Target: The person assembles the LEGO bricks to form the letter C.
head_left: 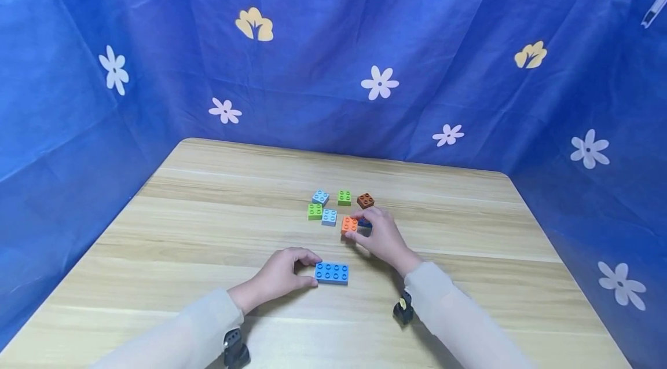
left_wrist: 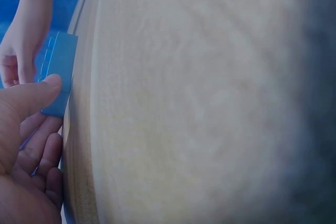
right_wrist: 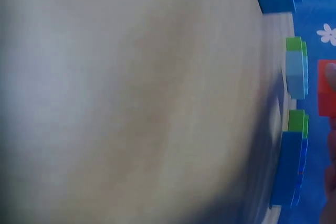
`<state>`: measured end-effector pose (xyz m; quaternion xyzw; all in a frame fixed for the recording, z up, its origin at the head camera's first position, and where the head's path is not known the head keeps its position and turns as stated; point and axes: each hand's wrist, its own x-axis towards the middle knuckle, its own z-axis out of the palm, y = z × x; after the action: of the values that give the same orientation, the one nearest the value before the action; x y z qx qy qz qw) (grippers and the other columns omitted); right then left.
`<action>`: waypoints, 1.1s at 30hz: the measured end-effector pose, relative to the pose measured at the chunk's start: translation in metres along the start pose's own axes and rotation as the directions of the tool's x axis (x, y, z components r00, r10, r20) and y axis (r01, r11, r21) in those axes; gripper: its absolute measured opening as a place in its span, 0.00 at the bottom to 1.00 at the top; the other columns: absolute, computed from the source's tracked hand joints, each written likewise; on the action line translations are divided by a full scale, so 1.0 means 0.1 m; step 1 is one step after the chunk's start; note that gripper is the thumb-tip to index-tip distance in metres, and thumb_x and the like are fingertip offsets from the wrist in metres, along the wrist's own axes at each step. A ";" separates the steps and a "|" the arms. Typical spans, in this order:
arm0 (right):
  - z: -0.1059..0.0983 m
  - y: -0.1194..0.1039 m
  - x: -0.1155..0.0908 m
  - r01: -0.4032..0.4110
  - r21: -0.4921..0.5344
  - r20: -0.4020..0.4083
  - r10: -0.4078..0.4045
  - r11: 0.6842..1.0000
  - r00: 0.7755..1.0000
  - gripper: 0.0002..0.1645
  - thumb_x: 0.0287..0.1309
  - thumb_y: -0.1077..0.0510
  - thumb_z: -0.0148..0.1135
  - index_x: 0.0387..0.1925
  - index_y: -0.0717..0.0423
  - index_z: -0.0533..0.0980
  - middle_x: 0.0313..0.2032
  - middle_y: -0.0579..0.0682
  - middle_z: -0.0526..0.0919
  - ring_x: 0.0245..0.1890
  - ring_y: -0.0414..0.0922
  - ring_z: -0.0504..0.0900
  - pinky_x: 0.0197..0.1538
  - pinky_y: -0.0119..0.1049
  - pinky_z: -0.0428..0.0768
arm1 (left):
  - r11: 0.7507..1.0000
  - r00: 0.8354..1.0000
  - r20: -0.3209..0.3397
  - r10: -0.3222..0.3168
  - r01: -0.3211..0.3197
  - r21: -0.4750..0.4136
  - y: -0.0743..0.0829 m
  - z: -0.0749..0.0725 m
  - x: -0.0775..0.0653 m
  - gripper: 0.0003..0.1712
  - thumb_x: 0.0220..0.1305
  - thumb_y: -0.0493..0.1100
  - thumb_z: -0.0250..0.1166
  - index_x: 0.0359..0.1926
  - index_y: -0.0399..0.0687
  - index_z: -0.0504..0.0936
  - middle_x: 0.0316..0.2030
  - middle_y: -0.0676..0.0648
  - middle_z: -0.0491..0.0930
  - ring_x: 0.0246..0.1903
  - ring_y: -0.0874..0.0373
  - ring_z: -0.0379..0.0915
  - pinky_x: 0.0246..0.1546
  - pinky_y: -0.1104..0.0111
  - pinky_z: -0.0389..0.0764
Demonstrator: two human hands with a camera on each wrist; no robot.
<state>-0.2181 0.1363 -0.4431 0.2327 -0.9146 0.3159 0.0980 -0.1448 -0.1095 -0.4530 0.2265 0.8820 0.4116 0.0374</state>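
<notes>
Brick of orange plastic, square with four round studs on top [head_left: 350, 225], is pinched between the thumb and fingers of the right hand [head_left: 383, 236], and the right wrist view shows it held above the tabletop. The left hand [head_left: 283, 270] is nearer the person and well apart from the right; its thumb and index finger grip the left end of a blue rectangular plastic brick with eight studs [head_left: 331, 273], long side running left to right. Just beside the right hand, a dark blue plastic brick [head_left: 366, 223] is partly hidden by the fingers. Beyond it sits a brown square plastic brick [head_left: 366, 200], tilted a little to the table's lines. To its left stands a lime green square plastic brick [head_left: 344, 198], then a light blue square plastic brick [head_left: 320, 197], set at an angle. Nearer the person, a second lime green brick [head_left: 315, 211] and a second light blue brick [head_left: 329, 217] stand side by side. All this is at a pale wood-grain table [head_left: 234, 183], in front of a blue cloth printed with white flowers [head_left: 312, 27].
</notes>
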 end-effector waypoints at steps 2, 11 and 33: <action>0.01 -0.02 -0.05 0.021 0.006 0.006 -0.021 1.000 1.000 0.23 0.47 0.48 0.74 0.45 0.52 0.80 0.43 0.44 0.80 0.45 0.44 0.77 0.53 0.44 0.71 | 1.000 1.000 0.000 -0.001 0.001 0.000 0.00 0.00 0.00 0.21 0.44 0.39 0.76 0.43 0.46 0.83 0.39 0.55 0.82 0.40 0.58 0.76 0.46 0.61 0.77; 0.00 -0.11 -0.27 0.041 0.054 0.063 -0.045 0.998 0.997 0.23 0.48 0.47 0.73 0.46 0.50 0.79 0.42 0.42 0.79 0.40 0.42 0.78 0.46 0.38 0.77 | 1.000 1.000 -0.001 -0.004 0.004 0.004 -0.01 0.00 0.00 0.21 0.44 0.39 0.76 0.43 0.46 0.83 0.39 0.55 0.82 0.40 0.59 0.75 0.47 0.61 0.76; -0.06 -0.19 -0.56 0.067 0.125 0.147 -0.085 0.990 0.985 0.23 0.47 0.45 0.73 0.45 0.46 0.80 0.38 0.32 0.75 0.40 0.37 0.75 0.46 0.35 0.76 | 1.000 1.000 0.000 0.028 -0.028 0.010 0.00 -0.01 -0.01 0.20 0.46 0.38 0.75 0.43 0.44 0.83 0.39 0.53 0.82 0.40 0.57 0.76 0.46 0.60 0.77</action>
<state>-0.1598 0.1474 -0.4462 0.2964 -0.8891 0.3477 0.0259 -0.1444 -0.1107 -0.4520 0.2390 0.8807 0.4078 0.0303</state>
